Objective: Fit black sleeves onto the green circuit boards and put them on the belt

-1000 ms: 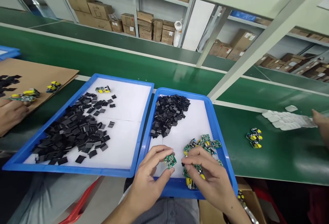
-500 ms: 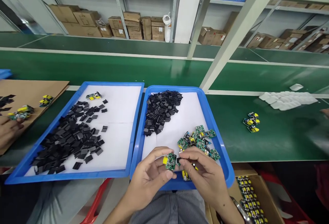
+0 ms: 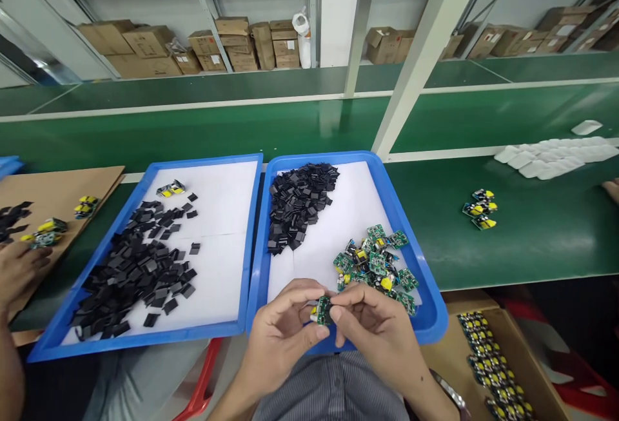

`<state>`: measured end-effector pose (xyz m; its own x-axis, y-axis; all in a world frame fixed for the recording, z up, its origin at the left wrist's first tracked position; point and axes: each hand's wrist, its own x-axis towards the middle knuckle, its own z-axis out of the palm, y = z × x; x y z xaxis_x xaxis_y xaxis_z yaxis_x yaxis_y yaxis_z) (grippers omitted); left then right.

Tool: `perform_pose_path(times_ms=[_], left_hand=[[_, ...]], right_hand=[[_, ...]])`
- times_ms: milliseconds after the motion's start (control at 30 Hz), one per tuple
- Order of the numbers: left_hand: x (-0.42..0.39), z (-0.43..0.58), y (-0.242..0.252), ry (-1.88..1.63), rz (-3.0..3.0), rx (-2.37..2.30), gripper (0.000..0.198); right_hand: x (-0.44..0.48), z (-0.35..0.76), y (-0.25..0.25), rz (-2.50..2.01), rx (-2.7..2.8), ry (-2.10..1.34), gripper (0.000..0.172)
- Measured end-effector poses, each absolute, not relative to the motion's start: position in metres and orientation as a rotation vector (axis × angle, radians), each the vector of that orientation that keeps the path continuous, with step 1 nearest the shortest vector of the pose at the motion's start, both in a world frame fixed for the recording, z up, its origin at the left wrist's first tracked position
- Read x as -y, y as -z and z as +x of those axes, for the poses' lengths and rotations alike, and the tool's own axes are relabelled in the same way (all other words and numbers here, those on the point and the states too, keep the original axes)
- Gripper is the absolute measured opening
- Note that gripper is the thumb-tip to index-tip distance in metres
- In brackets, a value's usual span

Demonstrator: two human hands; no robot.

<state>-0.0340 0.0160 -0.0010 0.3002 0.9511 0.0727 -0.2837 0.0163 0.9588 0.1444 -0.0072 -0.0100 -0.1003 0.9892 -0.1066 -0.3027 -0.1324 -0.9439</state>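
Between the fingertips of my left hand (image 3: 283, 327) is a small green circuit board (image 3: 323, 311) with a yellow component on its left side. My right hand (image 3: 377, 324) is closed in a pinch at the board's right edge, pressing a small black piece there; the fingers mostly cover it. Both hands are over the near rim of the right blue tray (image 3: 425, 279). Just beyond them, a heap of circuit boards (image 3: 377, 263) lies in that tray. Thin black pieces (image 3: 302, 205) are piled in its far left part.
A second blue tray (image 3: 250, 227) on the left holds scattered black pieces (image 3: 140, 273). Farther left, another person's hand (image 3: 22, 269) is by boards on cardboard (image 3: 97, 179). Assembled boards fill a carton (image 3: 541, 350) at lower right. A slanted post (image 3: 411, 73) rises behind the trays.
The black piece in my right fingers has come up against the board, and my hands are closer together. The view has shifted slightly. A board near my right hand is no longer seen apart.
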Motion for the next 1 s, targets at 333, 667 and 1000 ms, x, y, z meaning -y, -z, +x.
perform_pose_path(times_ms=[333,667,1000], left_hand=[[-0.016,-0.032,0.006,-1.090,1.213,-0.782,0.042],[-0.012,-0.027,0.008,-1.180,1.537,-0.902,0.046],[-0.007,-0.025,0.012,-1.287,1.777,-0.937,0.055]], right_hand=[[0.002,0.151,-0.002,-1.154,1.201,-1.361,0.012],[-0.003,0.162,-0.005,-1.205,1.507,-1.284,0.016],[-0.008,0.163,-0.011,-1.228,1.487,-1.374,0.013]])
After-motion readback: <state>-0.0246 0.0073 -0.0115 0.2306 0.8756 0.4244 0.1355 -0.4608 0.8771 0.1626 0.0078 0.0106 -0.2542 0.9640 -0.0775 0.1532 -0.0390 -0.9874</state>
